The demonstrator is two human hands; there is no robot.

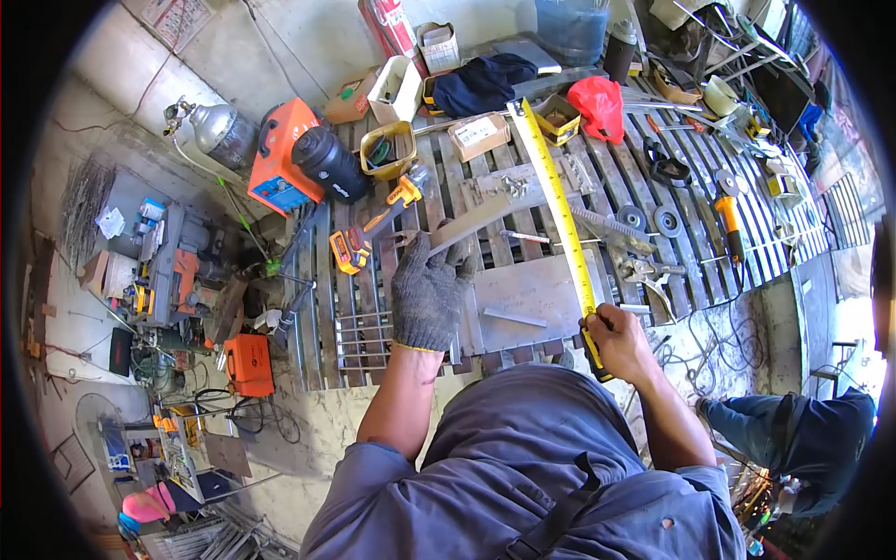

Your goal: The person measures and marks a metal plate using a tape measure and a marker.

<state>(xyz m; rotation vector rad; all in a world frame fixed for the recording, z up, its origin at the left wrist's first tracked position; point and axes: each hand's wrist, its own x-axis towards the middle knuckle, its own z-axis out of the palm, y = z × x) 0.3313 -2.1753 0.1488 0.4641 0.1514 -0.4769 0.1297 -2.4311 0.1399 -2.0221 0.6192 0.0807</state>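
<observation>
My left hand (427,297), in a dark knitted glove, is closed around the near end of a grey metal bar (485,220), which slants away over the slatted bench. My bare right hand (618,343) grips a tape measure (563,210) at its case, near the bench's front edge. The yellow blade is drawn out and reaches across to the back of the bench, right of the bar. Between my hands lies a flat metal plate (523,291) with faint writing and a short metal strip (513,318) on it. A thin marker-like stick (525,237) rests behind the plate.
A cordless power tool (383,219) and black bottle (329,163) stand left on the slatted bench (322,327). An angle grinder (729,217), grinding discs (667,221) and a clamp (651,280) lie right. Another person (812,439) bends near sparks at lower right.
</observation>
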